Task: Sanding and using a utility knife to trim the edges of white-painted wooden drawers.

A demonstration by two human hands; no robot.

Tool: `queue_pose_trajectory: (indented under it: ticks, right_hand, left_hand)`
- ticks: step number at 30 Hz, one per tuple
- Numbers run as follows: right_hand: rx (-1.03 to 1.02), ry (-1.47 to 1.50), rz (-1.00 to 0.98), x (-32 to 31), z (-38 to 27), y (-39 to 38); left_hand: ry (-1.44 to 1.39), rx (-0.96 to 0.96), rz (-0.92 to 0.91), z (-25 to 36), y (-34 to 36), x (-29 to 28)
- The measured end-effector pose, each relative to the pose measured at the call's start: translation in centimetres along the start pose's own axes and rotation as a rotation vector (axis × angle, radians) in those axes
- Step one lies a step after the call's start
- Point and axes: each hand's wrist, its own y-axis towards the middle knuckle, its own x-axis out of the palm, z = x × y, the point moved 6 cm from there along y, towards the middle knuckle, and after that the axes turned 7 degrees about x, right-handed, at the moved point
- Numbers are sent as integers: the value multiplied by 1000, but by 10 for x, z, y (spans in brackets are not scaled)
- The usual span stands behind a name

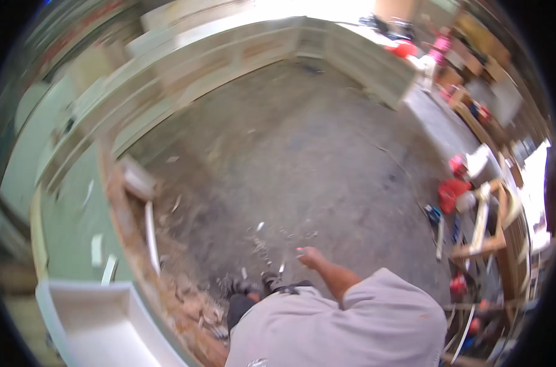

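My right hand point(310, 257) is out in front of my body, above the concrete floor point(327, 165). Its fingers look curled together, with a small pale grey bit at their tips that is too blurred to name. My left hand does not show. At lower left, nearest my body, stands a shallow white open box point(106, 327), like a drawer, beside a green-topped workbench point(76, 214). White offcut strips point(97, 250) lie on that bench.
Wood shavings point(198, 300) and scraps litter the floor by my feet point(247, 286). A long pale wooden frame point(229, 58) curves round the far side. To the right are a wooden frame piece point(483, 223), red items point(453, 192) and a cable point(403, 171) on the floor.
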Motion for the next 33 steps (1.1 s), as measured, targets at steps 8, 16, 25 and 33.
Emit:
queue_pose_trajectory:
  ticks: [8, 16, 25, 33]
  right_hand:
    - [44, -345, -178, 11, -70, -28]
    - [-328, -719, -46, 71, -204, 76]
    - [-691, -418, 174, 132, -559, -11]
    - [-1031, -372, 126, 228, -773, -142]
  left_hand:
    - [291, 215, 371, 155, 50, 55]
    - [229, 291, 468, 202, 111, 70]
    - [149, 303, 515, 187, 111, 73]
    - [65, 277, 600, 180, 109, 77]
